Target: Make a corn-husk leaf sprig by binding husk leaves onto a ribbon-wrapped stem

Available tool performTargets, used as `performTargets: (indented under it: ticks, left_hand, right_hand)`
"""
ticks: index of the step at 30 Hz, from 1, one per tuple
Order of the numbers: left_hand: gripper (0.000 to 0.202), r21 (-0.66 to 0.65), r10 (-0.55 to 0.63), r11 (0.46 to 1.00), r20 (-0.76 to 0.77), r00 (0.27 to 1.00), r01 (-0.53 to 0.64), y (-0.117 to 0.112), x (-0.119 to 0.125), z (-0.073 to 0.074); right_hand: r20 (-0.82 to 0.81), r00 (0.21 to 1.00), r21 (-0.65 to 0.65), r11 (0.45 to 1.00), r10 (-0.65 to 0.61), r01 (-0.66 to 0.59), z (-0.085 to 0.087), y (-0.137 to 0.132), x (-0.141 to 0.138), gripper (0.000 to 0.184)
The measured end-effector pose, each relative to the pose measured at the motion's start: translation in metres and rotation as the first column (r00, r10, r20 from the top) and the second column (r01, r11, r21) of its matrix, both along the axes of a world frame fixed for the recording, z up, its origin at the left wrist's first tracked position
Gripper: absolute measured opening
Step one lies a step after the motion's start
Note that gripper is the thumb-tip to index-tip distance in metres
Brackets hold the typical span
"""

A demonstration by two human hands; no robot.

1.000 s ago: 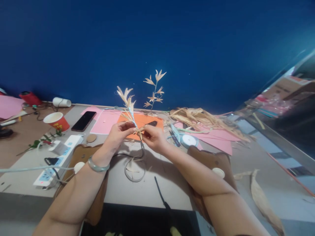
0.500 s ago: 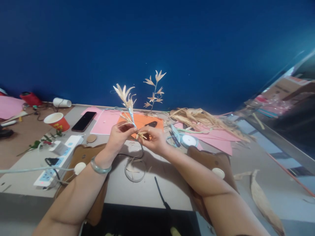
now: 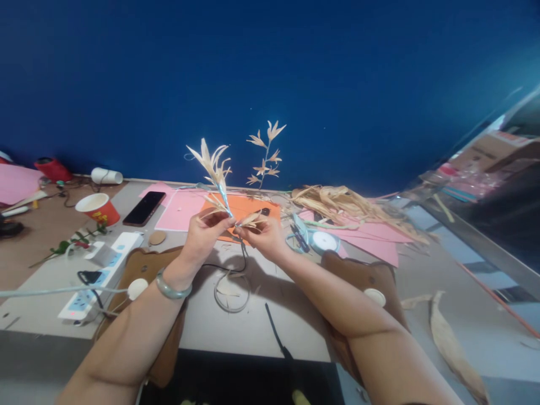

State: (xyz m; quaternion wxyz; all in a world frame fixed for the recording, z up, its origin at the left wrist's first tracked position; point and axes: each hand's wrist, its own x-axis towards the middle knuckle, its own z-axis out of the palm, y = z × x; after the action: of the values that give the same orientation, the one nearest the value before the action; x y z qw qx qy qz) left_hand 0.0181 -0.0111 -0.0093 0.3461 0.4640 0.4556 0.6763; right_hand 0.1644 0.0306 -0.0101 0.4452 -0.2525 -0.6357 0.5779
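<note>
My left hand (image 3: 203,235) pinches the stem of a dried-leaf sprig (image 3: 213,163) that stands upright above it. Close beside it, my right hand (image 3: 265,235) pinches a small dried leaf piece (image 3: 250,220) near the base of the sprig. A thin wire (image 3: 230,281) hangs down from my hands and coils on the grey table (image 3: 253,326). A second finished sprig (image 3: 265,152) stands upright at the back against the blue wall. Orange paper (image 3: 242,207) lies just behind my hands.
A heap of dried husks (image 3: 341,205) lies on pink paper (image 3: 371,236) at the right. A ribbon spool (image 3: 324,242), a phone (image 3: 144,208), a red paper cup (image 3: 97,207) and a white power strip (image 3: 101,264) lie around. One long husk (image 3: 453,343) rests near the right edge.
My left hand has lifted and tilted the sprig to the left. My right hand has drawn a leaf piece up from the stem's base.
</note>
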Motion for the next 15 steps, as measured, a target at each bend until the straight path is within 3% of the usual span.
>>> performTargets:
  ticks: [5,10,15]
  left_hand:
    - [0.022,0.004,-0.042,0.999,0.003,0.999,0.042,0.0009,-0.0035,-0.0026]
    - [0.028,0.093,-0.080,0.993,0.148,0.986,0.067,0.0002,-0.0029,0.0018]
    - [0.022,0.087,0.023,0.995,0.180,0.983,-0.039,0.0012,-0.0005,0.0008]
  right_hand:
    - [0.056,0.998,0.002,1.000,0.029,-0.030,0.0001,0.0005,0.0007,0.032]
    - [0.102,0.995,-0.027,0.999,0.023,-0.020,-0.0029,-0.0010,-0.0010,0.033]
    - [0.044,0.999,-0.011,1.000,0.012,-0.012,-0.0077,-0.0049,-0.0041,0.032]
